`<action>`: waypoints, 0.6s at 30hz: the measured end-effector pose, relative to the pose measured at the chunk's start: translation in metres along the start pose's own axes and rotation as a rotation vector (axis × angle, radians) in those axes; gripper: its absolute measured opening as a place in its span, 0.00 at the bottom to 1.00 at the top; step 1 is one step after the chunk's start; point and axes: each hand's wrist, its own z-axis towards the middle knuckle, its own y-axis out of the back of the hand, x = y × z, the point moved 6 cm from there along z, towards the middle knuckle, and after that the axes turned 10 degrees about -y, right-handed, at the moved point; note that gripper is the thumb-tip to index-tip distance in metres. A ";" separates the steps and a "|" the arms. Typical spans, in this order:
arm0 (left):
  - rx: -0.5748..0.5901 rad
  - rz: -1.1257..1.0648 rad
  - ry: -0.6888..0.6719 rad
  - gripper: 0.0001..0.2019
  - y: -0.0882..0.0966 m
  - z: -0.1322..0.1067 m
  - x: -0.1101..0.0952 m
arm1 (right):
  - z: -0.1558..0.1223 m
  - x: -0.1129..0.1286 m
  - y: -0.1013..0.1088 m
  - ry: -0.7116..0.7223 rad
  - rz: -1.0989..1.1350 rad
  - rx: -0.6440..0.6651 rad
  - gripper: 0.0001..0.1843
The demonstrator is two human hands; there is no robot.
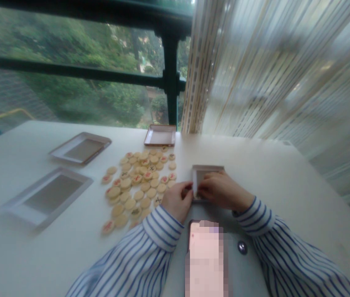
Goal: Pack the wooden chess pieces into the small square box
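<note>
On the tabletop (286,181) we count four trays: the right tray (208,167), the back tray (160,136), the upper-left tray (83,149) and the lower-left tray (52,194). One phone (205,255), one small shiny object (242,247); dozens of overlapping round pieces (147,176), exact count unclear. The right tray lies hollow side up just right of the pieces, long axis apparently running away from us. The left hand (176,201), fingertips bunched, is at its left rim; the right hand (224,190), fingers curled, is over its inside; we can't tell whether either grips a piece.
</note>
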 end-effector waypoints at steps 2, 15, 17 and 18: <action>-0.001 -0.002 0.000 0.13 0.000 0.000 0.000 | 0.000 0.000 0.000 -0.002 0.001 0.004 0.12; -0.105 -0.028 -0.002 0.14 0.010 -0.001 -0.005 | -0.003 -0.010 0.024 -0.157 0.043 -0.190 0.12; -0.157 -0.063 -0.013 0.14 0.016 -0.001 -0.006 | -0.005 -0.010 0.027 -0.164 0.063 -0.202 0.12; -0.184 -0.081 -0.016 0.14 0.020 -0.001 -0.007 | -0.005 -0.010 0.029 -0.167 0.067 -0.205 0.11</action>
